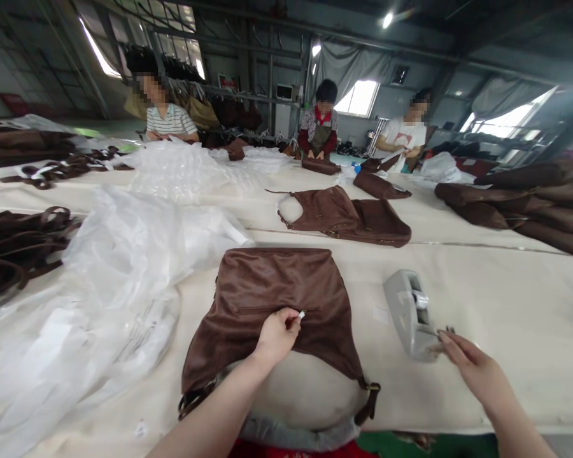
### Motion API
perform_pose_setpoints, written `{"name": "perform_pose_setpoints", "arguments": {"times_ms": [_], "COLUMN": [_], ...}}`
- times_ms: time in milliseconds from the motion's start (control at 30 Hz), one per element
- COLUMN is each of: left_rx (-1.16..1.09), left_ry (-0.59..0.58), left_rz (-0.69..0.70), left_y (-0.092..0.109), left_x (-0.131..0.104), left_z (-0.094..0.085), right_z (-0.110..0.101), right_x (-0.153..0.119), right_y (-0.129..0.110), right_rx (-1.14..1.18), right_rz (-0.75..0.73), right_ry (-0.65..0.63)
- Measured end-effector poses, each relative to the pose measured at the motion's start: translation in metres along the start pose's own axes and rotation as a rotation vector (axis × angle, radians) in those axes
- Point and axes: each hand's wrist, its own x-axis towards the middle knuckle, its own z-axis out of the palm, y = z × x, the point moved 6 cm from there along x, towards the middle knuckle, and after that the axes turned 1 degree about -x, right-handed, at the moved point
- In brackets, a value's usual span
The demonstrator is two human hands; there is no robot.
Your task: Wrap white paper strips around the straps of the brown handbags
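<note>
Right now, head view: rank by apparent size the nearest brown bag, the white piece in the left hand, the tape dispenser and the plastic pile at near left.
1. plastic pile
2. brown bag
3. tape dispenser
4. white piece

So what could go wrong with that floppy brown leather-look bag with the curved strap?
The left hand pinches a small white piece over the brown leather-look bag; it might stick or catch in the wrong spot. The right hand is at the near end of the grey plastic tape dispenser, so it could get nicked if the edge there is sharp.
</note>
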Motion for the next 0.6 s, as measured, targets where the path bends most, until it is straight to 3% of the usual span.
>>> {"name": "perform_pose_setpoints", "arguments": {"times_ms": [67,133,333,467,600], "left_rx": [0.011,0.029,0.062,0.101,0.098], "left_ry": [-0.006,-0.013,-0.035,-0.064,-0.06], "left_rz": [-0.006,-0.008,0.003,-0.012,-0.01], "left_y": [0.001,0.002,0.006,0.007,0.006], "left_x": [-0.001,-0.001,0.0,0.001,0.002], "left_z": [-0.001,-0.001,-0.004,-0.004,-0.004], "right_z": [0.011,0.015,0.007,0.002,0.022], "right_x": [0.004,0.006,-0.007,-0.031,-0.045], "right_y": [0.016,0.017,-0.013,-0.008,0.021], "right_rx": [0.181,0.286,0.538,0.482,0.423], "right_rz": [0.091,0.134,0.091,0.034,0.067], "right_ry": [-0.036,0.006,0.105,0.218,0.101]}}
